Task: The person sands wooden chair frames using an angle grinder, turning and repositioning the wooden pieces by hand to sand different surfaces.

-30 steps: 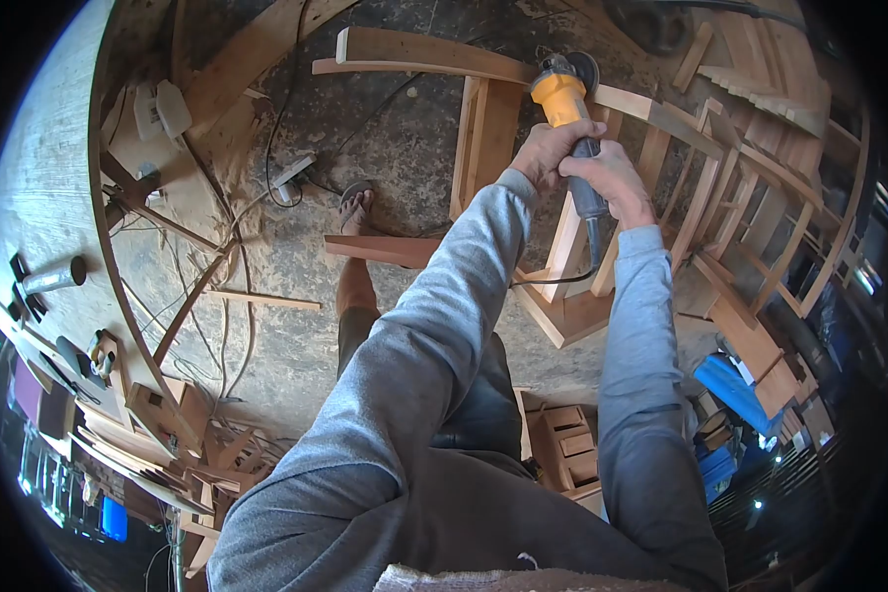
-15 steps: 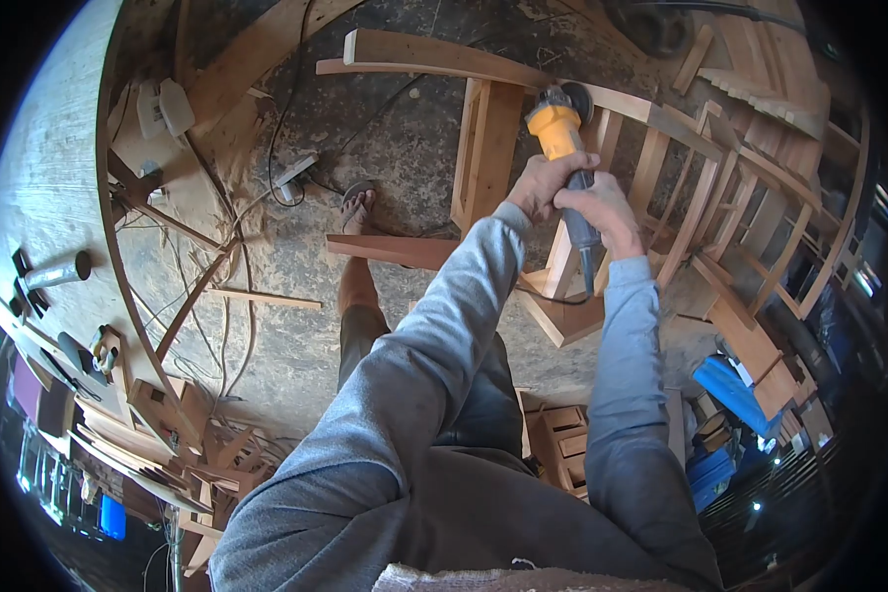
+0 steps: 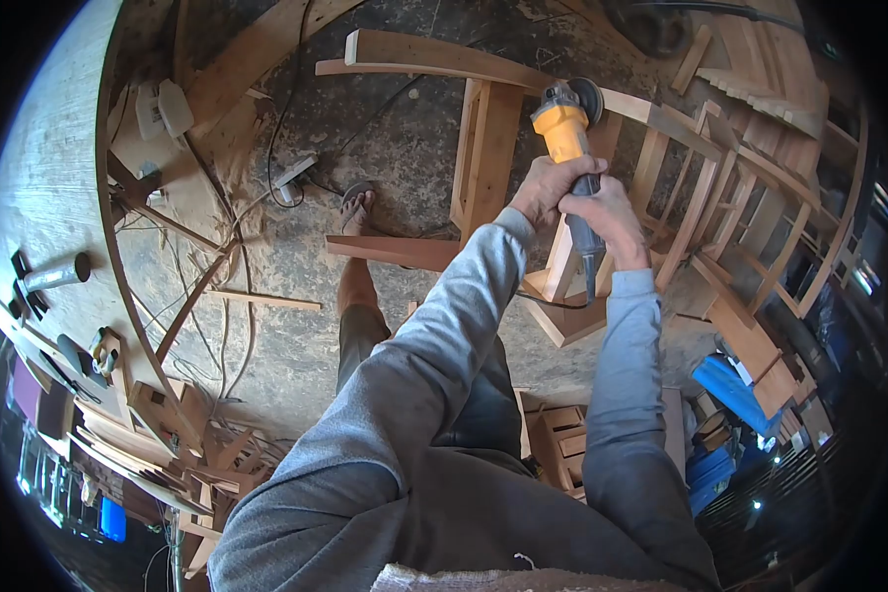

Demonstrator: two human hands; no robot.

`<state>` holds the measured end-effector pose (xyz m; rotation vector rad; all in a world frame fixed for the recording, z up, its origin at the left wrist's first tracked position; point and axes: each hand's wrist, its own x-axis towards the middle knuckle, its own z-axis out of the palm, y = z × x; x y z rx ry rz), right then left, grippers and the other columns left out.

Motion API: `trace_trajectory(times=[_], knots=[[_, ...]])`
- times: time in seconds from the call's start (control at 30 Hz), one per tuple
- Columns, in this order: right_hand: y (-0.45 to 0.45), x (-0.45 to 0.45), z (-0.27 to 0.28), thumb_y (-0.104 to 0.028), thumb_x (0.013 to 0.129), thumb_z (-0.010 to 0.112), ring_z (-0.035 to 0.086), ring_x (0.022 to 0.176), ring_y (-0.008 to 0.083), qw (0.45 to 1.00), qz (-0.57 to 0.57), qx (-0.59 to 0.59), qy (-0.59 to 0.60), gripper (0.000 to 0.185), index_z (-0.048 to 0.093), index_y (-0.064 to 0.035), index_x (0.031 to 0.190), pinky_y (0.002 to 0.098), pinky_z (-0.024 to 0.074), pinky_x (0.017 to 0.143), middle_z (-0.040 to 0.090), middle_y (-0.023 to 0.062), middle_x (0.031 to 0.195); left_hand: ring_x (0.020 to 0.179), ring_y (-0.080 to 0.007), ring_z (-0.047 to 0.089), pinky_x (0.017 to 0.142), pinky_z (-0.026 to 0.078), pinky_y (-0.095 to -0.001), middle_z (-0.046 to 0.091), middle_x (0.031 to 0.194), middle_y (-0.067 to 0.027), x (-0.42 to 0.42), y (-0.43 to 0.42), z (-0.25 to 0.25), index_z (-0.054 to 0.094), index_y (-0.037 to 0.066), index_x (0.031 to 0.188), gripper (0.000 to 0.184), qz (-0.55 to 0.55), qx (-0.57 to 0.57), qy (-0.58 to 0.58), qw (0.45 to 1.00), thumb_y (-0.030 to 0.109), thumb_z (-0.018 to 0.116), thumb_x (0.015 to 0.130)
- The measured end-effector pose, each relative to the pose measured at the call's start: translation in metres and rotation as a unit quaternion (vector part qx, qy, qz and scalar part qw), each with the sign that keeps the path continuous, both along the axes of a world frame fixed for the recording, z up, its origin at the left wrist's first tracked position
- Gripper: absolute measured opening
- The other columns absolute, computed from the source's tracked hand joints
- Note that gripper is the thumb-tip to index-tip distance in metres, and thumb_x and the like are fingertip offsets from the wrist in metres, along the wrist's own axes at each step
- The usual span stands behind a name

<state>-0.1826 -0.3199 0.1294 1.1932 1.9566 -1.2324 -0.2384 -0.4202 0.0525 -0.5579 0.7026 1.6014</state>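
Note:
Both hands grip a yellow and dark grey angle grinder (image 3: 564, 133). My left hand (image 3: 551, 187) is wrapped around the body just behind the yellow head. Lower down, my right hand (image 3: 610, 219) closes on the dark grey handle. The grinder's round disc (image 3: 589, 101) is at the upper rail of a wooden chair frame (image 3: 626, 105); I cannot tell whether it touches. A curved back leg (image 3: 444, 57) of this frame stretches to the left, and a wide board (image 3: 491, 148) stands below it. The power cord leaves the handle's lower end.
A large wooden panel (image 3: 49, 178) fills the left side, with a metal cylinder (image 3: 59, 271) on it. More chair frames (image 3: 750, 212) stand at right. Cords, a power strip (image 3: 296, 170) and a wood strip (image 3: 266, 298) lie on the floor near my foot (image 3: 357, 205).
Both hands and the grinder have shifted slightly to the right along the rail. The disc now shows more fully beside the yellow head. The chair frame has not moved.

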Motion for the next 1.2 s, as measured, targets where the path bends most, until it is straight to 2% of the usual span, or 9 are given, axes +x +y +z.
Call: trace_trajectory(times=[0.13, 0.23, 0.33, 0.47, 0.63, 0.73, 0.93, 1.03, 1.2], knots=[[0.006, -0.012, -0.014, -0.025, 0.068, 0.08, 0.069, 0.071, 0.019, 1.0, -0.004, -0.005, -0.012, 0.038, 0.07, 0.0029, 0.091, 0.0318, 0.0533, 0.065, 0.071, 0.0086, 0.08, 0.079, -0.0184, 0.07, 0.071, 0.06, -0.0336, 0.069, 0.094, -0.0085, -0.007, 0.008, -0.017, 0.065, 0.001, 0.109, 0.042, 0.019, 0.013, -0.024, 0.999, 0.023, 0.086, 0.08], [0.002, -0.024, -0.006, -0.022, 0.069, 0.079, 0.07, 0.075, 0.0205, 0.999, -0.02, 0.023, -0.034, 0.038, 0.072, 0.0033, 0.097, 0.0342, 0.0522, 0.067, 0.074, 0.0099, 0.087, 0.081, -0.0192, 0.07, 0.074, 0.061, -0.0347, 0.069, 0.094, -0.0088, -0.013, 0.011, -0.024, 0.064, 0.0, 0.11, 0.042, 0.022, 0.012, -0.047, 0.999, 0.019, 0.086, 0.08], [0.007, -0.022, -0.008, -0.021, 0.069, 0.08, 0.069, 0.073, 0.0187, 0.999, -0.016, 0.002, -0.042, 0.036, 0.072, 0.003, 0.094, 0.0332, 0.0514, 0.064, 0.073, 0.0093, 0.085, 0.083, -0.0198, 0.07, 0.076, 0.061, -0.0359, 0.068, 0.097, -0.0095, -0.009, 0.013, -0.026, 0.062, -0.002, 0.112, 0.044, 0.019, 0.005, -0.044, 0.999, 0.018, 0.086, 0.08], [0.015, -0.012, -0.012, -0.026, 0.068, 0.082, 0.069, 0.072, 0.0201, 0.998, -0.004, -0.044, -0.042, 0.046, 0.067, 0.0052, 0.097, 0.0322, 0.0543, 0.064, 0.071, 0.0116, 0.085, 0.083, -0.0194, 0.07, 0.075, 0.061, -0.0356, 0.068, 0.097, -0.0091, 0.0, 0.014, -0.027, 0.063, -0.001, 0.112, 0.044, 0.021, 0.011, -0.026, 0.999, 0.018, 0.086, 0.08], [0.007, -0.002, 0.006, -0.025, 0.067, 0.082, 0.071, 0.075, 0.0207, 0.999, -0.024, -0.011, -0.041, 0.048, 0.066, 0.0051, 0.101, 0.0328, 0.0547, 0.064, 0.071, 0.0122, 0.088, 0.082, -0.0182, 0.07, 0.075, 0.061, -0.0347, 0.069, 0.096, -0.0081, 0.005, 0.009, -0.007, 0.064, 0.0, 0.111, 0.041, 0.005, 0.008, -0.034, 0.999, 0.019, 0.085, 0.081], [0.005, -0.001, 0.022, -0.021, 0.068, 0.08, 0.071, 0.083, 0.0211, 0.998, -0.029, 0.002, -0.054, 0.047, 0.069, 0.0043, 0.106, 0.0348, 0.0545, 0.072, 0.073, 0.0111, 0.093, 0.081, -0.0179, 0.071, 0.073, 0.061, -0.0342, 0.069, 0.095, -0.008, 0.007, 0.01, 0.004, 0.065, 0.0, 0.11, 0.039, 0.004, 0.015, -0.03, 0.999, 0.02, 0.085, 0.082], [0.014, 0.003, 0.049, -0.024, 0.068, 0.082, 0.07, 0.079, 0.0193, 0.999, -0.004, 0.019, -0.039, 0.049, 0.065, 0.0053, 0.104, 0.0322, 0.0538, 0.07, 0.07, 0.0112, 0.091, 0.077, -0.0174, 0.071, 0.07, 0.061, -0.0334, 0.07, 0.092, -0.0075, 0.009, 0.019, 0.035, 0.066, 0.0, 0.106, 0.035, 0.017, 0.033, -0.016, 0.999, 0.018, 0.084, 0.082], [0.024, 0.015, 0.056, -0.021, 0.07, 0.081, 0.069, 0.081, 0.0182, 0.999, 0.0, -0.013, -0.037, 0.047, 0.066, 0.0039, 0.107, 0.0319, 0.0538, 0.071, 0.071, 0.0094, 0.092, 0.076, -0.0173, 0.07, 0.069, 0.061, -0.0333, 0.069, 0.091, -0.0072, 0.014, 0.024, 0.052, 0.066, 0.0, 0.105, 0.032, 0.028, 0.038, -0.008, 0.999, 0.016, 0.084, 0.083], [0.023, 0.029, 0.084, -0.017, 0.071, 0.082, 0.068, 0.079, 0.0157, 0.999, -0.035, 0.001, 0.009, 0.046, 0.066, 0.0025, 0.109, 0.0316, 0.0543, 0.071, 0.071, 0.0075, 0.093, 0.076, -0.017, 0.07, 0.068, 0.06, -0.033, 0.07, 0.09, -0.0067, 0.023, 0.027, 0.082, 0.067, 0.0, 0.104, 0.03, 0.02, 0.049, -0.003, 0.999, 0.015, 0.083, 0.083]])
